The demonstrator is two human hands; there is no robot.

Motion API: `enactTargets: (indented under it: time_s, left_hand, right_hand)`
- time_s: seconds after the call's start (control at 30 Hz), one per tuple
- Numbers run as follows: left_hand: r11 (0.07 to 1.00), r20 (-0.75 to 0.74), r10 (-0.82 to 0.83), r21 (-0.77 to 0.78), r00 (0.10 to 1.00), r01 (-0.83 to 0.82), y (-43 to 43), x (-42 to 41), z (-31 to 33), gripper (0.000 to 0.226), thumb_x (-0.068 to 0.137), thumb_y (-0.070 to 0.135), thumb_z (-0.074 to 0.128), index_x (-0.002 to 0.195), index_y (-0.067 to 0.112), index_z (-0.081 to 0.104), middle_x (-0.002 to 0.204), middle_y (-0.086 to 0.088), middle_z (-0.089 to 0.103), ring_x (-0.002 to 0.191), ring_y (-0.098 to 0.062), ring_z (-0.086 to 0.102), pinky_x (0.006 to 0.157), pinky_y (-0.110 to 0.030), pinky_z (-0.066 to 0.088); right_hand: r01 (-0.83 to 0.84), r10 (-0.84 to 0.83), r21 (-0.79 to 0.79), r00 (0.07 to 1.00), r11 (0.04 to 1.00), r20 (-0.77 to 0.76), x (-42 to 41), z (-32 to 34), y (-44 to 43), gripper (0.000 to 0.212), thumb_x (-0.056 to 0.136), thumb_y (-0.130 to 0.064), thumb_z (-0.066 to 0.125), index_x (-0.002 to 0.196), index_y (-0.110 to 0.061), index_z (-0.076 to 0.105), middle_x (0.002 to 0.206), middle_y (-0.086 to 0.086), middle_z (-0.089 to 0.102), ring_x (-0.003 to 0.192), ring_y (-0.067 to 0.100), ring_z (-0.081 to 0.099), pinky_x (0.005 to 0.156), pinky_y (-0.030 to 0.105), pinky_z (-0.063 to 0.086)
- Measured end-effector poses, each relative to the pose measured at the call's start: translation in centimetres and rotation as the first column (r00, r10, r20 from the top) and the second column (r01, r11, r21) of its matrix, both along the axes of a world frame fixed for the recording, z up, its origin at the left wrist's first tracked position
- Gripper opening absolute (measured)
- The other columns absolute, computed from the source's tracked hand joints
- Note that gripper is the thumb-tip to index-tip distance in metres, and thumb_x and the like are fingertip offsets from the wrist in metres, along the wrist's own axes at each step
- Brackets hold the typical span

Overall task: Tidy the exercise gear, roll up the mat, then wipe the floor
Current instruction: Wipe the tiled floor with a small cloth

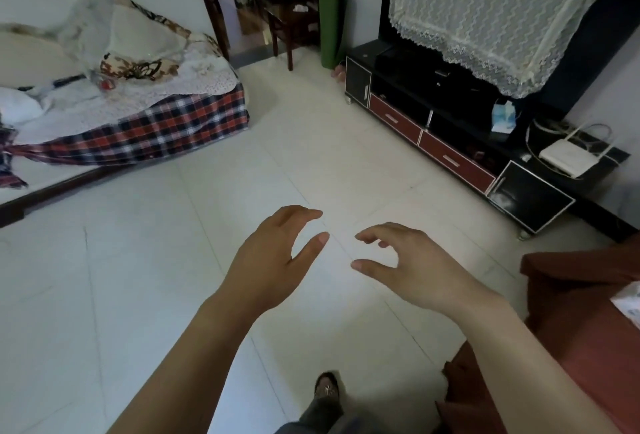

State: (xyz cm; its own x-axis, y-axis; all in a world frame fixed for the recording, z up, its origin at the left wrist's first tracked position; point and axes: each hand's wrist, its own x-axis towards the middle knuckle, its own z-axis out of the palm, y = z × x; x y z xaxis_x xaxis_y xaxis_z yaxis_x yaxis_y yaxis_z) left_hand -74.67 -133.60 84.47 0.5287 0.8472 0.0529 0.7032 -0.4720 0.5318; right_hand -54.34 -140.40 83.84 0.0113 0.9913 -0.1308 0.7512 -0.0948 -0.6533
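Both hands hover empty above the pale tiled floor (pixel 173 260), left hand (pixel 273 253) and right hand (pixel 412 260) with fingers loosely spread; the rolled green mat (pixel 330 28) stands upright against the far wall

Low bed (pixel 104 111) at left, plaid cover (pixel 156 132) hanging off its edge. Dark wooden chair (pixel 291 21) by the doorway. Black cabinet (pixel 530 198) with red drawers (pixel 450 158); lace cloth (pixel 491 10) draped above; white router (pixel 568 156) on top; blue packet (pixel 503 118), possibly tissues.
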Motion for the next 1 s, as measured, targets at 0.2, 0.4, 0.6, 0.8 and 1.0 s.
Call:
enactTargets:
  time_s: [0.2, 0.4, 0.6, 0.8, 1.0]
  left_hand:
    - [0.999, -0.010, -0.039, 0.021, 0.999, 0.039, 10.6, 1.4, 1.5, 0.051, 0.088, 0.057, 0.031, 0.132, 0.034, 0.045, 0.136, 0.016, 0.044, 0.121, -0.004, 0.044, 0.089, -0.018, 0.037]
    - [0.998, -0.015, -0.064, 0.016, 0.998, 0.064, 20.4, 4.8, 1.5, 0.049, 0.089, 0.056, 0.032, 0.132, 0.035, 0.044, 0.137, 0.017, 0.043, 0.121, -0.004, 0.044, 0.088, -0.016, 0.034]
    - [0.998, -0.021, -0.060, 0.011, 0.998, 0.060, 32.7, 10.4, 0.1, 0.048, 0.090, 0.055, 0.033, 0.132, 0.034, 0.044, 0.137, 0.017, 0.043, 0.118, -0.004, 0.046, 0.086, -0.016, 0.034]
    - [1.000, -0.033, -0.029, 0.001, 0.999, 0.030, 46.4, 17.0, 0.2, 0.052, 0.090, 0.062, 0.031, 0.132, 0.035, 0.045, 0.136, 0.015, 0.045, 0.119, -0.005, 0.047, 0.091, -0.022, 0.042]
    - [0.997, -0.004, 0.073, -0.002, 0.997, -0.073, 57.4, 20.4, 0.7, 0.055, 0.086, 0.060, 0.031, 0.132, 0.034, 0.045, 0.137, 0.014, 0.044, 0.120, -0.007, 0.046, 0.094, -0.030, 0.047]
  right_hand:
    - [0.033, -0.031, 0.050, 0.999, 0.998, -0.038, 1.2, 1.3, 9.8, 0.040, 0.082, -0.054, 0.058, 0.118, -0.037, 0.053, 0.116, -0.022, 0.053, 0.102, -0.004, 0.049, 0.080, 0.007, 0.036]
    - [0.059, -0.057, 0.054, 0.998, 0.997, -0.035, 4.5, 1.5, 19.1, 0.038, 0.082, -0.055, 0.058, 0.117, -0.041, 0.052, 0.113, -0.025, 0.052, 0.102, -0.005, 0.049, 0.075, 0.003, 0.034]
    - [0.040, -0.038, 0.038, 0.999, 0.999, -0.037, 10.1, -0.1, 31.6, 0.039, 0.082, -0.054, 0.058, 0.118, -0.040, 0.053, 0.115, -0.024, 0.053, 0.105, -0.004, 0.048, 0.079, 0.006, 0.034]
    - [-0.027, 0.028, -0.018, 0.999, 0.999, 0.018, 17.9, -0.3, 45.7, 0.046, 0.084, -0.054, 0.056, 0.125, -0.035, 0.050, 0.123, -0.020, 0.051, 0.107, -0.002, 0.046, 0.083, 0.016, 0.036]
    - [-0.081, 0.080, -0.015, 0.997, 0.997, -0.016, 22.4, 0.3, 58.4, 0.046, 0.083, -0.052, 0.059, 0.124, -0.034, 0.050, 0.122, -0.020, 0.051, 0.107, -0.004, 0.045, 0.085, 0.016, 0.035]
